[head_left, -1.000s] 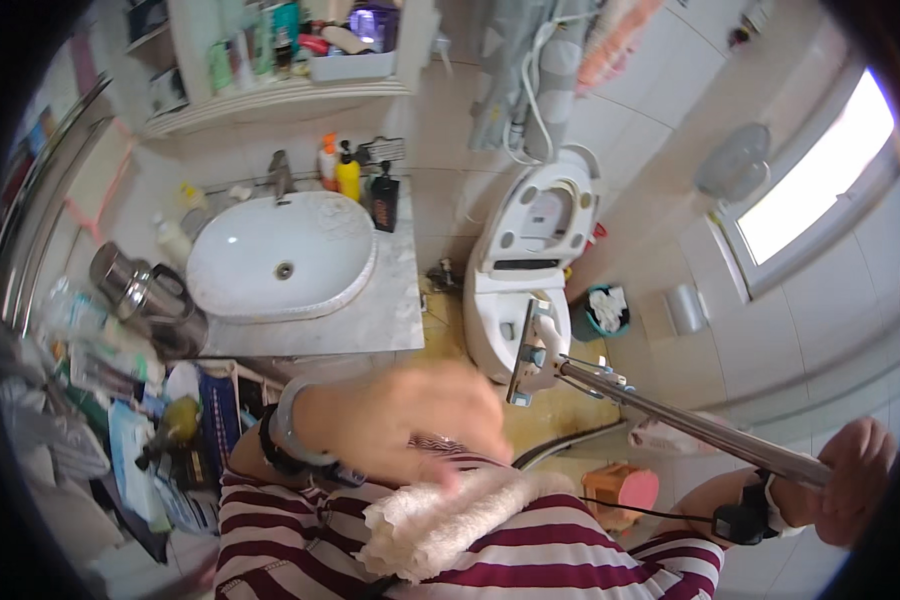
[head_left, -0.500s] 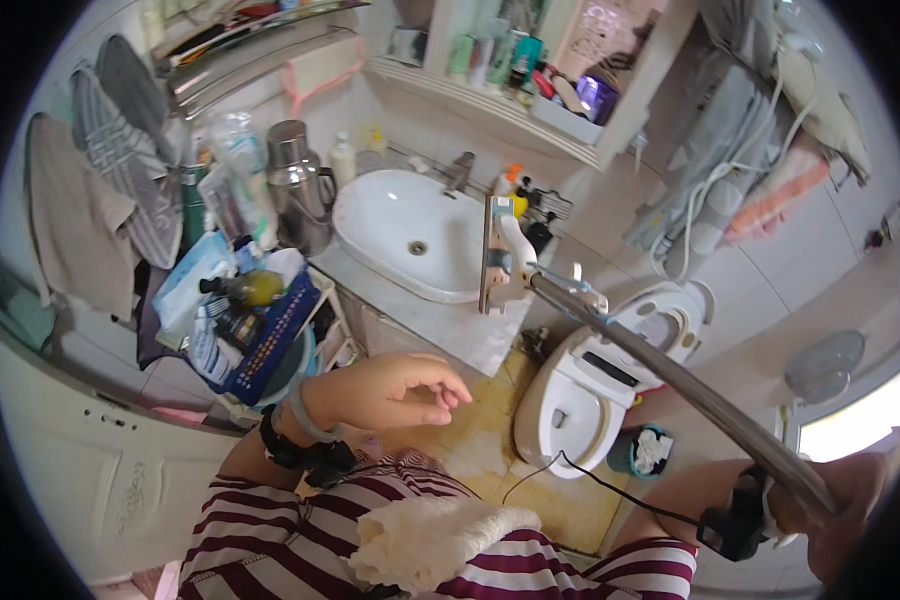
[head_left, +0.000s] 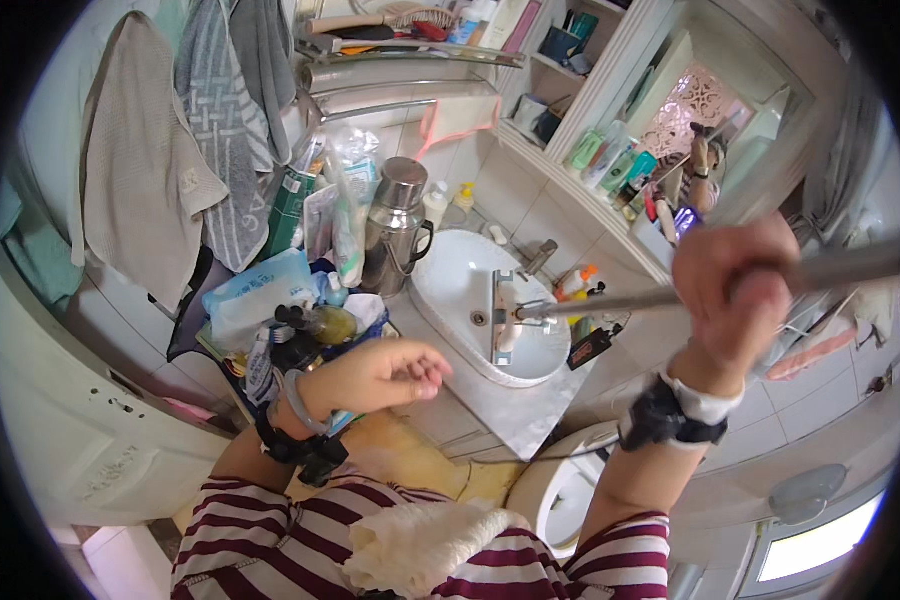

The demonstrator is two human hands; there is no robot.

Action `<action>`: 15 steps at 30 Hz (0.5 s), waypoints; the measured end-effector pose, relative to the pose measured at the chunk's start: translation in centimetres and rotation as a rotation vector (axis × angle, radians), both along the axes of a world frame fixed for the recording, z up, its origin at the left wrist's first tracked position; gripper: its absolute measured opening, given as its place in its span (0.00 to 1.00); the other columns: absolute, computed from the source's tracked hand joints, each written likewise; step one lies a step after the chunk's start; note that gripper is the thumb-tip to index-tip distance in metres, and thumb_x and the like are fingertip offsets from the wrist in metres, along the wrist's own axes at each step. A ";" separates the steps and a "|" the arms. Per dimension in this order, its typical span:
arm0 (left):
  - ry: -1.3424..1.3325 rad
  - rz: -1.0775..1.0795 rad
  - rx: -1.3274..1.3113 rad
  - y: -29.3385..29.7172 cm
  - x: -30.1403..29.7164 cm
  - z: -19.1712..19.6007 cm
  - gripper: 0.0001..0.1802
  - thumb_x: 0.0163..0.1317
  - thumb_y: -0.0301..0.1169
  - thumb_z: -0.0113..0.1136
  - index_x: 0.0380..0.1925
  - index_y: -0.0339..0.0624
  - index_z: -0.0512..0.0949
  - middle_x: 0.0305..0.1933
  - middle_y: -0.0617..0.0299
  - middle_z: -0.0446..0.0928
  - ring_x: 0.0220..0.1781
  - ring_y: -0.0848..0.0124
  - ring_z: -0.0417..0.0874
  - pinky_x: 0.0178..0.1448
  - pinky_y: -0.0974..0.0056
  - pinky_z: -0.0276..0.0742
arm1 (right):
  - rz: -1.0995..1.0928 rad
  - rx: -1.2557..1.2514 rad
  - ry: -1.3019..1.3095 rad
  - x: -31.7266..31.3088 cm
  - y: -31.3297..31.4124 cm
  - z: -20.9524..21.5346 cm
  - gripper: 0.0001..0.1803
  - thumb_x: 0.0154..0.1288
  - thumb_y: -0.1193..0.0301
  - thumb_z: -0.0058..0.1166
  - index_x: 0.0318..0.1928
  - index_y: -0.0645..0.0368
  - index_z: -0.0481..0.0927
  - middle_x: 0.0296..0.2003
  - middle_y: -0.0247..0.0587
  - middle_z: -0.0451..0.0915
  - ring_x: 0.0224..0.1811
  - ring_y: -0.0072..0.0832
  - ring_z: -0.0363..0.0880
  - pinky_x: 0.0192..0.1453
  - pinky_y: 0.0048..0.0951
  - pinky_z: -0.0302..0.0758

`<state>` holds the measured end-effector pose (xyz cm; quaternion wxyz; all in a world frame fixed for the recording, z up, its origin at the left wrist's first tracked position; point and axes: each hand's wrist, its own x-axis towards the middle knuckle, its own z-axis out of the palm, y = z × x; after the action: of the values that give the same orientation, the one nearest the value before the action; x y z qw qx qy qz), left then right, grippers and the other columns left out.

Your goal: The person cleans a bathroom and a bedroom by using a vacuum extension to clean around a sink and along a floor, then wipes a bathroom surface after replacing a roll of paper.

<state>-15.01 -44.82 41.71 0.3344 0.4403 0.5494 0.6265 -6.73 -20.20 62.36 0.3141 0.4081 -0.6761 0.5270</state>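
My right hand [head_left: 732, 290] grips a long metal pole [head_left: 610, 298] whose flat bracket head [head_left: 503, 318] hangs over the white sink [head_left: 460, 290]. My left hand [head_left: 385, 372] floats in front of my chest with its fingers loosely curled and nothing in it, near the cluttered counter. A cream fluffy cloth [head_left: 420, 545] lies against my striped shirt below both hands.
A steel kettle [head_left: 395, 225] stands left of the sink beside bottles and bags. Towels [head_left: 160, 150] hang on the left wall. Shelves of toiletries [head_left: 610, 160] sit above the sink. A white toilet [head_left: 560, 490] is at the lower right, a window [head_left: 820, 545] beyond.
My view has swung left from the toilet toward the sink. My right hand has risen with the pole, whose head now hangs over the sink. The left hand stays near my chest.
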 end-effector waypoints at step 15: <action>0.470 0.448 0.297 5.3 -10.2 2.4 0.15 0.57 0.27 0.58 0.43 0.38 0.67 0.40 0.60 0.71 0.39 0.74 0.71 0.44 0.69 0.70 | -0.085 0.258 0.031 -15.2 -9.2 -3.5 0.21 0.50 0.63 0.63 0.40 0.61 0.71 0.27 0.44 0.73 0.28 0.36 0.73 0.33 0.32 0.69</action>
<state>-25.17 -39.54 44.14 -0.0145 0.4849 0.5973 0.6387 -21.96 -29.42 58.84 0.2914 0.4240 -0.7501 0.4155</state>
